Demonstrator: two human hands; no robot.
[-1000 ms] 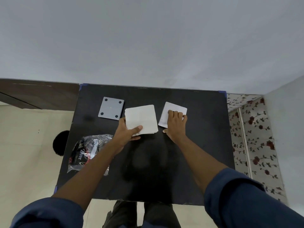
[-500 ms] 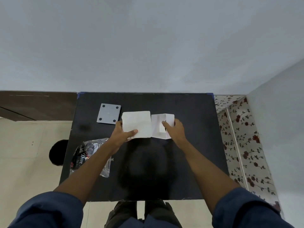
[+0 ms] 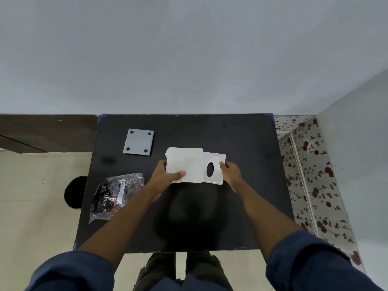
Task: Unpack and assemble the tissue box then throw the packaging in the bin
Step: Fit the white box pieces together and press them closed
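Note:
A stack of white tissues (image 3: 185,164) is held above the middle of the black table (image 3: 241,139), with my left hand (image 3: 164,175) gripping its left edge, thumb on top. Beside it on the right, my right hand (image 3: 231,172) grips a white box cover (image 3: 216,164) with an oval slot. The cover's left part is hidden under the tissues. A grey square base plate (image 3: 138,141) with dark pads at its corners lies at the back left of the table. The crumpled plastic packaging (image 3: 113,196) lies at the front left.
A round black bin (image 3: 74,192) stands on the floor left of the table. A dark wooden panel (image 3: 46,131) runs along the left wall. Flowered wallpaper (image 3: 310,177) covers the surface to the right. My legs show below the table's near edge.
My right hand picked up the white cover from the table, turned it so the oval slot shows, and brought it against the tissue stack. The left hand kept hold of the tissues.

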